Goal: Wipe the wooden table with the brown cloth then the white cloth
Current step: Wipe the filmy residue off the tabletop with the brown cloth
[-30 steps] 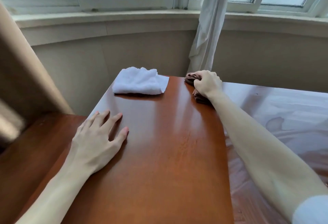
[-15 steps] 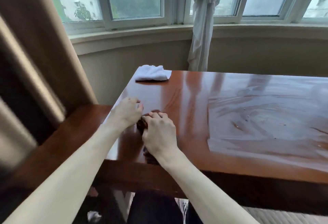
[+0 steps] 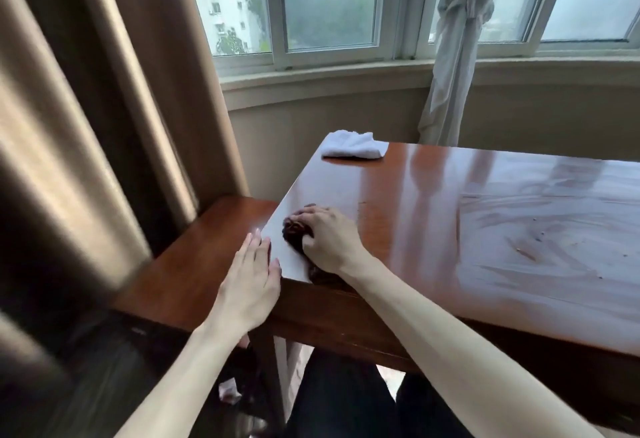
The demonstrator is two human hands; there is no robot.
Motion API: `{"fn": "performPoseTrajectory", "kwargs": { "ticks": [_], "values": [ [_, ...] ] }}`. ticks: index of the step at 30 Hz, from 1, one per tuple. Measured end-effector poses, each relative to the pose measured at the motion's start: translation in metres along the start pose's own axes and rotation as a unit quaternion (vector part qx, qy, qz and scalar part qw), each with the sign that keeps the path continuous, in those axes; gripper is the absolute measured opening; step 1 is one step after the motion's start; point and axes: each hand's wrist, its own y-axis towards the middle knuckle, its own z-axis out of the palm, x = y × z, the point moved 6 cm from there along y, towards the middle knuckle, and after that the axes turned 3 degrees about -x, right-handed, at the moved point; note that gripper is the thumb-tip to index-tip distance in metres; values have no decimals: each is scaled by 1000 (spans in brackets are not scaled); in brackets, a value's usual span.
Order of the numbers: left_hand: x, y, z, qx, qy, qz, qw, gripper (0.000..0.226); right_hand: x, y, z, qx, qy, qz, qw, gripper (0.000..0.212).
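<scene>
The brown cloth (image 3: 298, 233) is seen bunched at the near left corner of the wooden surface (image 3: 433, 202), clamped under the curled fingers of the right hand (image 3: 330, 241). The left hand (image 3: 251, 281) is laid flat at that same corner, its fingers straight and spread, holding nothing, its fingertips touching the surface's left edge. The white cloth (image 3: 354, 149) is left crumpled at the far left corner, well apart from both hands. A lower wooden ledge (image 3: 194, 257) is set just beside the surface on the left, with tan curtains (image 3: 86, 108) hanging behind it. A knotted pale curtain (image 3: 457, 42) is draped before the bay window (image 3: 329, 4) beyond the far edge. Streaks and a few small specks are shown on the glossy right part of the surface. Compared with half a second earlier, the left hand has been opened from a curled pose beside the cloth and drawn to the corner's edge, while the right hand's grip on the brown cloth is unchanged.
</scene>
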Motion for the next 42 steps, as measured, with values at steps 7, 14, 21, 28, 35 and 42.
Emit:
{"fn": "performPoseTrajectory", "kwargs": {
  "ticks": [7, 14, 21, 28, 35, 42],
  "values": [
    [3, 15, -14, 23, -3, -11, 1000, 52, -71, 38, -26, -47, -44, 203, 977, 34],
    [-67, 33, 14, -20, 10, 75, 997, 51, -70, -100, -71, -52, 41, 132, 989, 54],
    [-68, 32, 26, -13, 90, 80, 993, 57, -116, -79, -84, -103, -114, 221, 963, 48],
    [-68, 31, 25, -2, 90, 81, 993, 59, -162, -63, -106, -96, -33, 275, 956, 49],
    [-68, 42, 24, 78, 64, 71, 992, 61, -145, -107, -98, -77, -17, 223, 972, 53],
    [-141, 118, 53, 100, -13, 116, 988, 56, -212, -22, -103, -112, -65, 293, 947, 44]
  ]
}}
